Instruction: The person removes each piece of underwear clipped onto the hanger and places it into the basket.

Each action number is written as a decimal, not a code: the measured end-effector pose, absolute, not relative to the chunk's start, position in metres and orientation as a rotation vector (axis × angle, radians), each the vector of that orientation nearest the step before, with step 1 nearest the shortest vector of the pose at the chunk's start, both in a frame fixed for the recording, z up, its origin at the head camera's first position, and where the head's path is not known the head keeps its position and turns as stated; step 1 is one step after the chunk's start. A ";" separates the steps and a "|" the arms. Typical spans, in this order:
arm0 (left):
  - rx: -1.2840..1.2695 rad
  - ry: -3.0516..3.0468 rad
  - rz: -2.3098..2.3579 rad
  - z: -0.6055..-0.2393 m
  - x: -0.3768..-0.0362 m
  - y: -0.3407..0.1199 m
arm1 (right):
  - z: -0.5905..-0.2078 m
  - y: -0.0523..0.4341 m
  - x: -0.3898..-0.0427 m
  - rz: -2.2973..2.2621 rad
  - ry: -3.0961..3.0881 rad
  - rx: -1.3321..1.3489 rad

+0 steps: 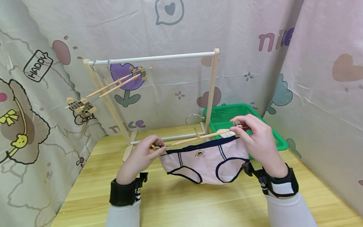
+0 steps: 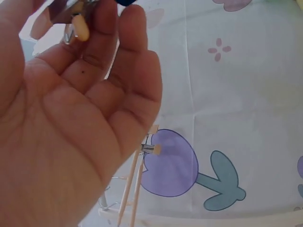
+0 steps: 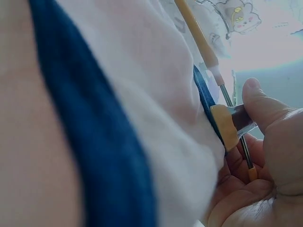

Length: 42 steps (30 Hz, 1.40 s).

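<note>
A wooden clip hanger (image 1: 184, 141) with a metal hook is held above the table between both hands. Pale pink underpants (image 1: 208, 160) with navy trim hang below its bar. My left hand (image 1: 139, 159) pinches the hanger's left clip (image 1: 157, 145) at one waistband corner. At the other corner, my right hand (image 1: 259, 143) pinches the right clip (image 1: 237, 123). In the right wrist view that clip (image 3: 224, 127) sits against the waistband, with the thumb pressing its back end. The left wrist view shows only part of the left clip (image 2: 80, 28) among the fingers.
A wooden rack with a white top rail (image 1: 158, 58) stands at the back. Two clip hangers (image 1: 119, 83) hang at its left end. Behind the right hand is a green basket (image 1: 276, 138) with pale cloth (image 1: 225, 133) inside. Patterned curtains (image 1: 175, 34) enclose the table (image 1: 181, 205).
</note>
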<state>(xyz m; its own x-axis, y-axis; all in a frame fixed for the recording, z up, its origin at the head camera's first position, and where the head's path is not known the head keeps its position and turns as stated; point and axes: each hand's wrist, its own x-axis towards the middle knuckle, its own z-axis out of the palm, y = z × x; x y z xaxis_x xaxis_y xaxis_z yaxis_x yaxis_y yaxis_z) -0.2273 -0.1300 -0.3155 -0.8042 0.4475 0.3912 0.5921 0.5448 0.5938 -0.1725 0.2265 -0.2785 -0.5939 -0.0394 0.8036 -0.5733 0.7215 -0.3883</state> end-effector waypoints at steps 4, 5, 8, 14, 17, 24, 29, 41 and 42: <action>-0.803 -2.635 -1.035 -0.314 -0.224 -0.127 | -0.278 0.225 -0.172 0.811 -2.102 0.461; -0.782 -2.644 -1.025 -0.313 -0.223 -0.126 | -0.278 0.225 -0.172 0.809 -2.103 0.460; -0.728 -2.659 -0.988 -0.312 -0.219 -0.122 | -0.279 0.225 -0.173 0.787 -2.104 0.462; -0.729 -2.638 -0.880 -0.308 -0.206 -0.110 | -0.280 0.222 -0.174 0.713 -2.114 0.474; -0.789 -2.595 -0.871 -0.310 -0.201 -0.101 | -0.282 0.222 -0.175 0.683 -2.110 0.486; -0.872 -2.472 -0.880 -0.315 -0.198 -0.081 | -0.284 0.219 -0.175 0.618 -2.111 0.496; -0.883 -2.433 -0.903 -0.319 -0.200 -0.077 | -0.287 0.214 -0.174 0.555 -2.113 0.505; -0.856 -2.489 -0.971 -0.326 -0.206 -0.066 | -0.294 0.205 -0.178 0.487 -2.050 0.656; -0.856 -2.495 -0.965 -0.327 -0.206 -0.064 | -0.294 0.204 -0.178 0.486 -2.046 0.670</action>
<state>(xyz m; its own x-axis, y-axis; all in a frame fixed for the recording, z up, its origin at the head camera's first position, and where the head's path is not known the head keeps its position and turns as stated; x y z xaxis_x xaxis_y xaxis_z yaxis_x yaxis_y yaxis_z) -0.2058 -0.0645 -0.3272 -0.7642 0.4141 0.4944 0.6390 0.5899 0.4937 -0.1777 0.2039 -0.2942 -0.4477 -0.2715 0.8520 -0.6255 0.7759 -0.0815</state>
